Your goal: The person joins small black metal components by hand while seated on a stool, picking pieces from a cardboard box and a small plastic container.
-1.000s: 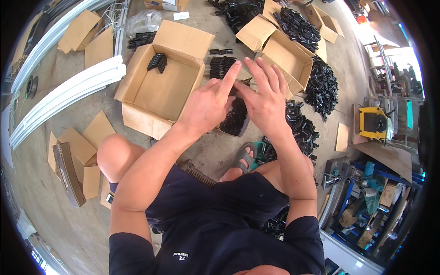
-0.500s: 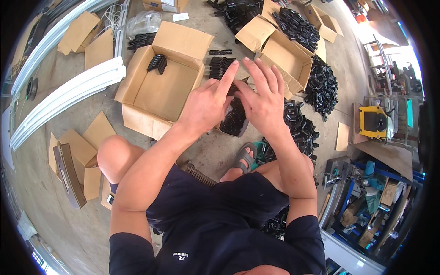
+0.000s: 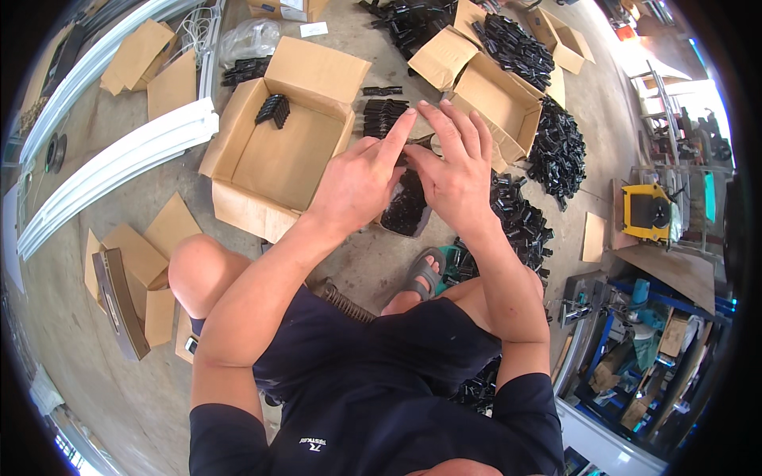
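My left hand (image 3: 355,181) and my right hand (image 3: 458,173) meet above a small box (image 3: 410,232) that holds tiny black pieces (image 3: 406,198). Thumbs and fingertips come together in a pinch, and whatever sits between them is mostly hidden by the hands. The left index finger points forward; the right hand's other fingers stay raised. Just beyond them a row of black plastic parts (image 3: 381,117) lies on the floor. To the left stands a large open carton (image 3: 290,163), with a neat stack of black parts (image 3: 273,111) in its far left corner.
Heaps of black parts (image 3: 559,151) lie to the right, beside another open carton (image 3: 496,103). White curved profiles (image 3: 119,174) and folded cardboard (image 3: 147,254) are on the left. My sandalled foot (image 3: 421,274) is below the small box. A yellow machine (image 3: 647,213) stands at far right.
Both hands stay in nearly the same place above the small box. The right thumb and fingertips have shifted slightly toward the left hand.
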`<move>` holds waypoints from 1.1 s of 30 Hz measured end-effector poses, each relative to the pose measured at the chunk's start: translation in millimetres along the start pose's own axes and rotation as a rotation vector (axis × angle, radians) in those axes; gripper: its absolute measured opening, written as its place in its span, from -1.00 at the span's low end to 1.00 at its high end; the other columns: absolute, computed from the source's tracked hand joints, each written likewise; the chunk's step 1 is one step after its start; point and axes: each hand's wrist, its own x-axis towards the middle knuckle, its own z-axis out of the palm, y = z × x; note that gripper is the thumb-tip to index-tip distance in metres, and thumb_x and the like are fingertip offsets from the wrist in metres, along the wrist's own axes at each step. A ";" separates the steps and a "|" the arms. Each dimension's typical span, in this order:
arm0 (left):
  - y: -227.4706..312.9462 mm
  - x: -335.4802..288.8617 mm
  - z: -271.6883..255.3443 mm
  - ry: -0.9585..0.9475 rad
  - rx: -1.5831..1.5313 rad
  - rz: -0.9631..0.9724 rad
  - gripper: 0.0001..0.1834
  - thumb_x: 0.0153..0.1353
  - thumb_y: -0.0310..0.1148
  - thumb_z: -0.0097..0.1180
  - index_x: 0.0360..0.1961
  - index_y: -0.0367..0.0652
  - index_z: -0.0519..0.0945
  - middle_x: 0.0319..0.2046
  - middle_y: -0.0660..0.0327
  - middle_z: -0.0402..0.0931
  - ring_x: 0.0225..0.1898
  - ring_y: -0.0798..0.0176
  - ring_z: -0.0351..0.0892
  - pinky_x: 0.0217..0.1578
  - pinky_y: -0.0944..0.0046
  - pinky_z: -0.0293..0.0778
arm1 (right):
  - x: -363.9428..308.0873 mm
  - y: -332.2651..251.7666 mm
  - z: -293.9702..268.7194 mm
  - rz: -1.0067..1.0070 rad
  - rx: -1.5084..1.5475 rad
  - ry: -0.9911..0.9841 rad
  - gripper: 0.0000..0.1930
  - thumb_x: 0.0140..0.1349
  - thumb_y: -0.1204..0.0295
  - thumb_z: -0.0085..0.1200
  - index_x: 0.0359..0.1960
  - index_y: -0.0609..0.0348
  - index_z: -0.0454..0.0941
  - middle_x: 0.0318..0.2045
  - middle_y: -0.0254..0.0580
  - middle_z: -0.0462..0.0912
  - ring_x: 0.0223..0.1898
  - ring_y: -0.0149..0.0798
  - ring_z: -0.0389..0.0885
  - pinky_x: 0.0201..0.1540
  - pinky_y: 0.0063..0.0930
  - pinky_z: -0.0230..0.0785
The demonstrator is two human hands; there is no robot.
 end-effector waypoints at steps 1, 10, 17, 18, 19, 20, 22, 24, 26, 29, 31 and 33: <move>0.3 0.5 0.0 0.004 -0.002 0.006 -0.05 0.03 -0.55 0.36 0.47 -0.07 0.20 -0.31 0.08 0.67 -0.22 0.01 0.68 -0.24 0.08 0.63 | -1.4 1.2 1.8 0.009 0.016 0.019 -0.76 -0.11 0.47 0.28 -0.34 -0.10 0.77 0.25 -0.31 0.49 0.34 -0.10 0.36 0.40 0.09 0.09; 1.0 0.6 0.5 -0.016 0.003 0.000 -0.04 0.02 -0.55 0.36 0.48 -0.10 0.20 -0.23 0.04 0.68 -0.20 -0.01 0.68 -0.24 0.09 0.63 | -2.3 -3.0 -3.8 0.003 -0.060 0.007 -0.70 -0.12 0.52 0.23 -0.29 -0.10 0.77 0.26 -0.29 0.49 0.33 -0.08 0.37 0.40 0.11 0.07; 2.0 2.2 4.3 -0.005 0.041 0.059 -0.10 0.10 -0.47 0.32 0.47 -0.16 0.17 -0.31 0.08 0.67 -0.19 0.03 0.68 -0.25 0.10 0.64 | -7.2 2.4 1.5 0.009 -0.015 0.016 -0.72 -0.11 0.53 0.21 -0.31 -0.07 0.76 0.24 -0.29 0.50 0.33 -0.09 0.37 0.41 0.12 0.06; 2.3 2.7 3.4 -0.015 0.034 0.049 -0.09 0.10 -0.47 0.32 0.47 -0.16 0.16 -0.30 0.08 0.67 -0.19 0.03 0.68 -0.25 0.10 0.64 | -7.4 2.7 2.7 0.015 -0.008 0.027 -0.73 -0.11 0.53 0.21 -0.31 -0.06 0.76 0.23 -0.29 0.50 0.33 -0.10 0.37 0.41 0.12 0.06; 2.9 3.1 3.1 -0.026 0.026 0.040 -0.09 0.10 -0.47 0.32 0.47 -0.16 0.16 -0.29 0.08 0.68 -0.18 0.02 0.68 -0.24 0.10 0.64 | -6.9 2.8 1.4 0.021 -0.009 0.014 -0.73 -0.11 0.53 0.21 -0.32 -0.06 0.75 0.23 -0.30 0.51 0.33 -0.09 0.37 0.41 0.12 0.06; 3.8 2.7 4.0 -0.029 0.009 0.027 -0.07 0.07 -0.50 0.33 0.47 -0.13 0.18 -0.28 0.07 0.67 -0.19 0.01 0.68 -0.24 0.10 0.64 | -5.7 2.1 -1.7 0.028 -0.011 0.002 -0.74 -0.10 0.53 0.21 -0.32 -0.06 0.75 0.22 -0.30 0.51 0.33 -0.09 0.37 0.41 0.12 0.06; 1.9 2.2 2.7 -0.025 -0.006 0.001 -0.03 0.01 -0.56 0.36 0.48 -0.07 0.22 -0.24 0.05 0.67 -0.21 -0.02 0.68 -0.23 0.10 0.63 | -1.0 -0.5 -3.2 0.026 -0.009 -0.019 -0.75 -0.10 0.53 0.21 -0.33 -0.05 0.75 0.20 -0.31 0.52 0.33 -0.09 0.38 0.41 0.13 0.06; 1.1 2.9 3.8 0.003 -0.010 0.019 -0.03 0.01 -0.56 0.36 0.48 -0.06 0.21 -0.27 0.05 0.67 -0.24 -0.02 0.68 -0.25 0.09 0.63 | -0.7 -1.5 -6.3 0.026 -0.018 -0.055 -0.76 -0.09 0.52 0.22 -0.34 -0.04 0.75 0.18 -0.31 0.53 0.32 -0.09 0.38 0.41 0.14 0.06; 2.3 4.0 4.4 0.019 -0.013 0.031 -0.03 0.01 -0.56 0.36 0.48 -0.06 0.21 -0.29 0.06 0.66 -0.26 -0.02 0.68 -0.26 0.08 0.62 | -2.3 1.1 -5.0 0.019 -0.021 -0.042 -0.77 -0.09 0.51 0.22 -0.34 -0.03 0.74 0.18 -0.31 0.53 0.32 -0.09 0.38 0.41 0.14 0.06; 5.6 3.1 6.4 0.007 -0.011 0.019 -0.03 0.01 -0.56 0.36 0.48 -0.06 0.20 -0.31 0.06 0.66 -0.28 -0.02 0.67 -0.27 0.07 0.62 | -6.9 4.0 0.0 0.000 -0.022 -0.017 -0.80 -0.08 0.50 0.22 -0.35 0.00 0.74 0.17 -0.30 0.54 0.32 -0.11 0.38 0.41 0.15 0.06; 4.6 5.8 3.5 -0.015 -0.002 -0.006 -0.02 0.01 -0.56 0.36 0.48 -0.07 0.20 -0.31 0.06 0.66 -0.28 -0.02 0.67 -0.27 0.07 0.62 | -3.7 3.4 -1.4 -0.001 -0.020 -0.021 -0.81 -0.08 0.49 0.22 -0.36 0.02 0.73 0.16 -0.30 0.54 0.32 -0.12 0.39 0.41 0.15 0.07; 2.0 4.8 6.0 -0.008 -0.006 0.026 -0.02 0.01 -0.56 0.37 0.48 -0.07 0.20 -0.32 0.06 0.66 -0.28 -0.02 0.67 -0.27 0.07 0.62 | 0.8 1.2 -8.4 0.018 -0.017 -0.055 -0.82 -0.08 0.48 0.22 -0.37 0.04 0.72 0.15 -0.30 0.54 0.31 -0.13 0.40 0.40 0.16 0.07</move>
